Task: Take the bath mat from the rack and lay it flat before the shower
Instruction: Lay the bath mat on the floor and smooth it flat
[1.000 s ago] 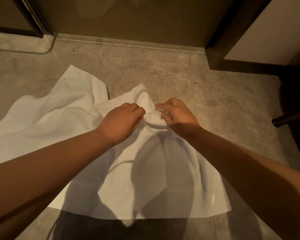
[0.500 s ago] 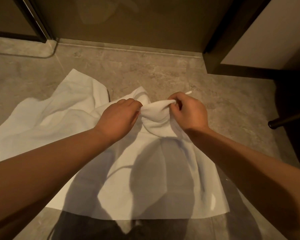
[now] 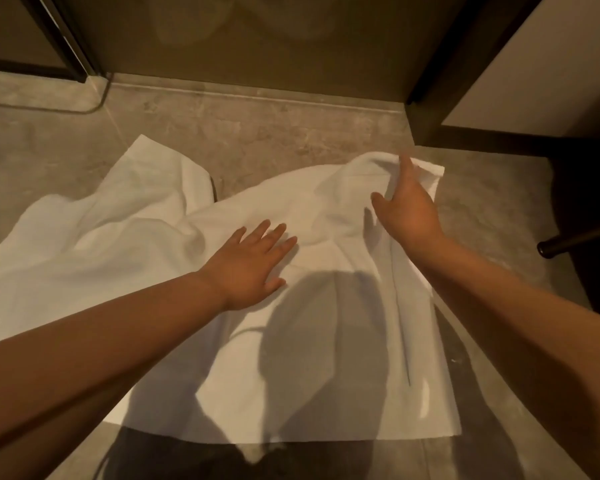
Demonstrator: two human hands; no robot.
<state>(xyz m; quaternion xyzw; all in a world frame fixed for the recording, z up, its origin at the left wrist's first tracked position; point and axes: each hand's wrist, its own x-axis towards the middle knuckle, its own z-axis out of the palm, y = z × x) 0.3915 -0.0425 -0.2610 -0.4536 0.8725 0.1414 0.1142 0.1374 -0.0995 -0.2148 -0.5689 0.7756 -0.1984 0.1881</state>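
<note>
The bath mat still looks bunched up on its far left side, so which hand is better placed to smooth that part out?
Probably the left hand: it lies open and flat on the bath mat beside those folds, while the right hand is at the far right corner.

No readable text, labels, brands, numbers or signs anywhere: none on the white bath mat [image 3: 174,244], none on the stone floor [image 3: 291,133] around it.

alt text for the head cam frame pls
A white bath mat lies rumpled on the grey tile floor before a glass door. The left hand presses flat on it; the right hand spreads its far right corner.
</note>
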